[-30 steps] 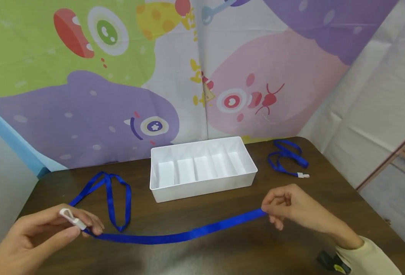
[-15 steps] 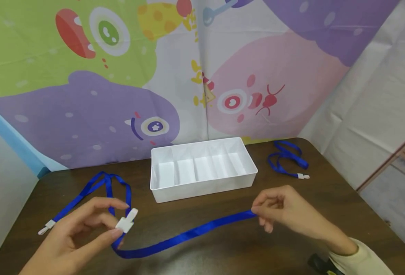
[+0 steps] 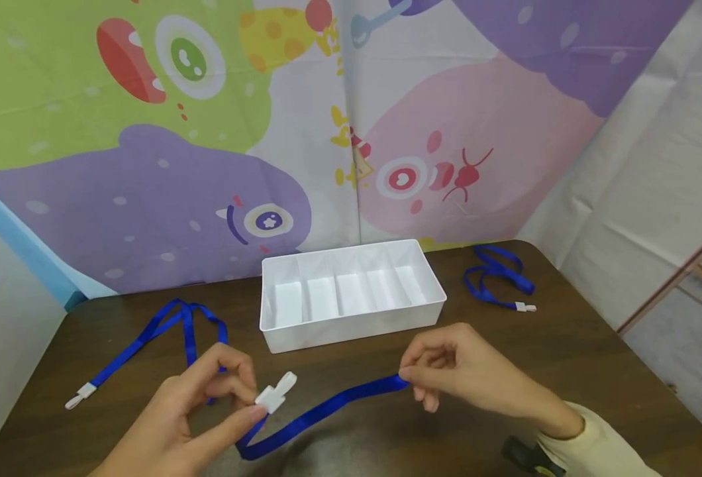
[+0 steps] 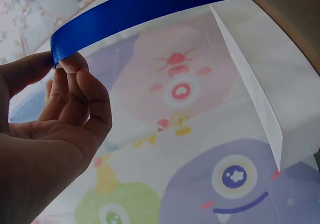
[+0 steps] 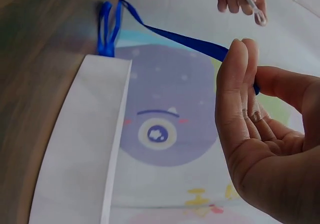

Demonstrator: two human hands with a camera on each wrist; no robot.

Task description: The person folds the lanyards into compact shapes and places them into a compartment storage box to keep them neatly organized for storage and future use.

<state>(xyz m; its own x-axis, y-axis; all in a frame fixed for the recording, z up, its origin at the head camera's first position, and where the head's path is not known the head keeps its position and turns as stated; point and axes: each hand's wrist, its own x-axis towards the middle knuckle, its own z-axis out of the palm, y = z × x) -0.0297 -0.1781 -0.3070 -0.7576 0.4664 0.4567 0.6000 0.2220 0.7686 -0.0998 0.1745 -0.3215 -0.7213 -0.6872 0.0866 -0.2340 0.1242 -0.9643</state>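
A blue lanyard [image 3: 327,407] hangs in a shallow sag between my two hands, above the table's front. My left hand [image 3: 178,417] pinches one end just behind its white plastic clip [image 3: 270,399], which points up and away. My right hand [image 3: 455,364] holds the other end of the strap between thumb and forefinger, its other fingers loosely bent. From the right wrist, the strap [image 5: 190,43] runs out from behind the right fingertips [image 5: 240,54]. In the left wrist view the left hand [image 4: 65,109] grips the strap by its fingertips.
A white box [image 3: 353,328] with several compartments stands at the table's back middle. A second blue lanyard [image 3: 142,338] lies at left, partly behind the left hand. Another, folded lanyard [image 3: 497,268] lies at back right. A black object [image 3: 530,457] sits by the right sleeve.
My left hand has moved right with the clip, uncovering the left lanyard's clip on the table. My right hand has shifted left, so the hands are closer and the strap bends more.
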